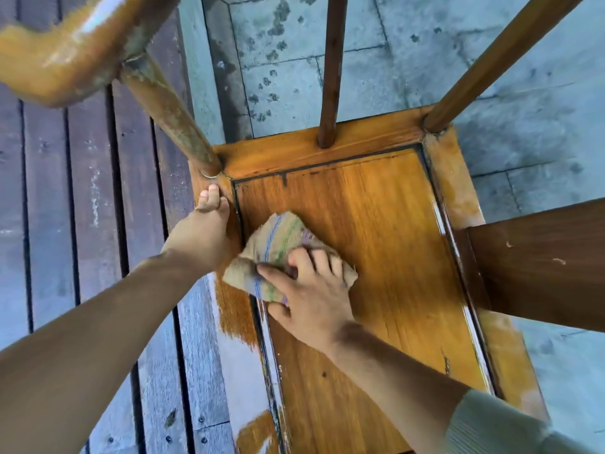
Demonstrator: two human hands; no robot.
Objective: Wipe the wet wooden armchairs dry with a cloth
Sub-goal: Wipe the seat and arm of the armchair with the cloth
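Right hand (311, 290) clutches cloth (278, 250), half hiding it; left hand (204, 231) fingertips unseen.

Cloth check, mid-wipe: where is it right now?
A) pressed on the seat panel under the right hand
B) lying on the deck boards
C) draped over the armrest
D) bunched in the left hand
A: the right hand holds the cloth down on the seat panel, while the left hand rests on the seat frame's edge.

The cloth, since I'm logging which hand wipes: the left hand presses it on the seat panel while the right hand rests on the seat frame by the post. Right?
Not quite. In the head view the right hand presses the cloth on the seat panel, while the left hand rests on the seat frame by the post.
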